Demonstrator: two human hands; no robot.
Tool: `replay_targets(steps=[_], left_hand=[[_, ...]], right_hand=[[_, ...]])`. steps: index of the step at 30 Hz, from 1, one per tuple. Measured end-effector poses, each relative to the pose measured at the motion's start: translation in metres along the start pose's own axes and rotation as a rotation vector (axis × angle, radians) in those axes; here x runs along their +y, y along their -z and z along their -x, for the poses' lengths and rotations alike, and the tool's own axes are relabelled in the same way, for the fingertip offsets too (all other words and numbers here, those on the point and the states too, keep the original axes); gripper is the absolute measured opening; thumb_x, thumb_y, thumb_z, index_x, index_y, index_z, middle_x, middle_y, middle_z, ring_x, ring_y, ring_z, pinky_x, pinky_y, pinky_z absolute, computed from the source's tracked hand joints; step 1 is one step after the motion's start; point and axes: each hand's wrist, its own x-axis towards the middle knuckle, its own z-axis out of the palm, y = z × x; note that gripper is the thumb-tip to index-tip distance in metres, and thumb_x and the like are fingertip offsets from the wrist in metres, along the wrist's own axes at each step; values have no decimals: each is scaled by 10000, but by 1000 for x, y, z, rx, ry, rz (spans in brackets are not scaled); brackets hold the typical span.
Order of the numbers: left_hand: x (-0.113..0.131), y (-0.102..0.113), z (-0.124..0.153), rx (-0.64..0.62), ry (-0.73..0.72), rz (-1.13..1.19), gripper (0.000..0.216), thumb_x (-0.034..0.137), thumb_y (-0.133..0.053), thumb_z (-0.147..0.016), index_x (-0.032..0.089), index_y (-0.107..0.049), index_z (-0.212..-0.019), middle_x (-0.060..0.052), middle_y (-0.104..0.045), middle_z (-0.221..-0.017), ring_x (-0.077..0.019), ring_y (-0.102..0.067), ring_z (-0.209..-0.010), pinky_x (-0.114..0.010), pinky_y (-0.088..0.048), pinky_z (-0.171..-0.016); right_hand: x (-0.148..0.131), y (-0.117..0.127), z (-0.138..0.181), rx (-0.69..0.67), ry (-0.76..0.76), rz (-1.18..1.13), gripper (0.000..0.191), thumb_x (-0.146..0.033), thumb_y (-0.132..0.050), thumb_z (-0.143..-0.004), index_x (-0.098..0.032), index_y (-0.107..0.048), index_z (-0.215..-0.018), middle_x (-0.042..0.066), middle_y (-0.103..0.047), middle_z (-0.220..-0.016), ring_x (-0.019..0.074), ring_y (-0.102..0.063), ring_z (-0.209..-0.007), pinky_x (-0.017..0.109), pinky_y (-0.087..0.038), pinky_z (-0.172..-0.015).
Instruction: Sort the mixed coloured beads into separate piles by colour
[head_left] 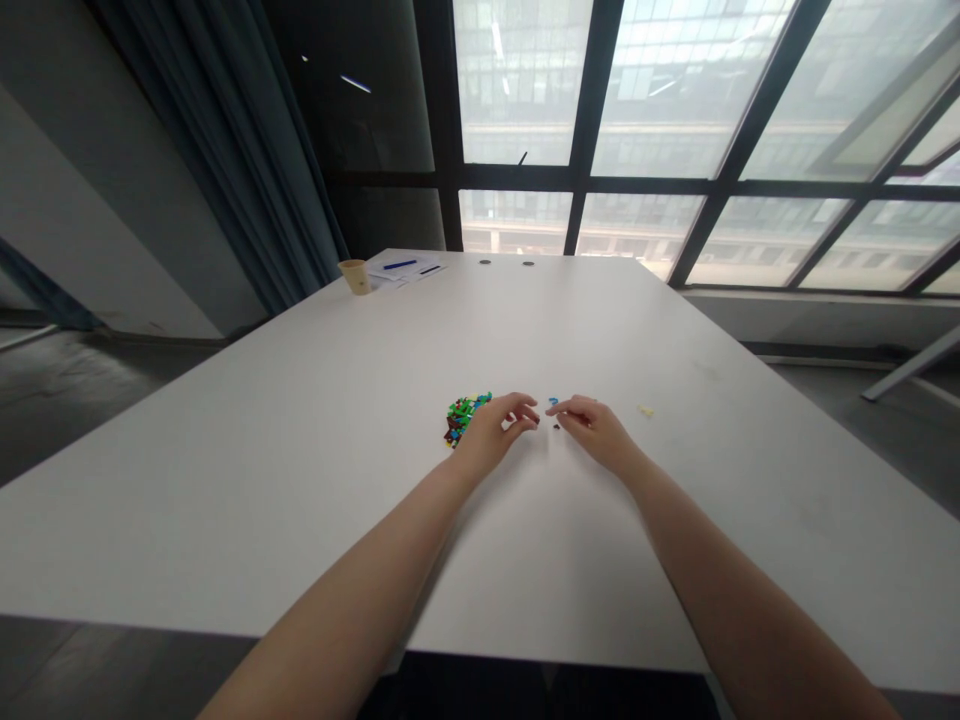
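Observation:
My left hand (504, 422) is just right of a heap of small toy building bricks (460, 414) in green, brown, blue and other colours, and hides part of it. Its thumb and fingers are curled round what looks like a small dark brown brick (537, 420). Facing it, my right hand (594, 426) is held low over the table, index finger stretched out, thumb apart, with nothing visible in it. A small blue piece (553, 401) lies beyond the right fingertips, and a tiny dark piece (556, 427) lies below them. Some pale yellow pieces (646, 410) are farther right.
The white table (300, 440) reaches toward the windows. At its far left stand a paper cup (355, 278) and some papers (405, 270) with a blue pen (400, 265). Two round grey discs (528, 263) are at the far edge. A blue curtain (225, 150) hangs at left.

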Motion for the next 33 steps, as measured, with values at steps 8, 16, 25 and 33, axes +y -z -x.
replay_targets(steps=[8, 16, 25, 33], left_hand=[[-2, 3, 4, -1, -107, -52, 244, 296, -533, -808, 229, -520, -1043, -9, -682, -888, -124, -608, -866, -268, -440, -812], [-1, 1, 4, 2, -152, 11, 280, 273, -553, -792, 226, -494, -1062, 14, -687, -826, -117, -618, -775, -268, -460, -762], [-8, -2, 0, 3, -48, -2, 339, 199, -547, -775, 210, -470, -1105, -31, -655, -959, -120, -595, -808, -263, -465, -755], [-28, 17, -6, 197, 100, -254, 267, 164, -502, -759, 198, -538, -1021, -39, -629, -938, -147, -572, -815, -291, -446, -781]], right_hand=[[-13, 10, 5, 24, 130, -29, 192, -292, -576, -749, -219, -682, -891, -29, -422, -623, 98, -402, -574, 235, -355, -593], [-12, 9, 7, -64, 322, 0, 212, -315, -579, -788, -283, -672, -976, -6, -457, -701, 108, -460, -644, 249, -378, -631], [-1, 13, 4, -69, 256, 197, 125, -196, -571, -775, -232, -677, -831, 10, -533, -757, 118, -501, -699, 245, -378, -669], [24, 1, 1, -179, -41, 333, 135, -155, -602, -704, -224, -688, -783, 0, -526, -729, 114, -489, -658, 241, -359, -659]])
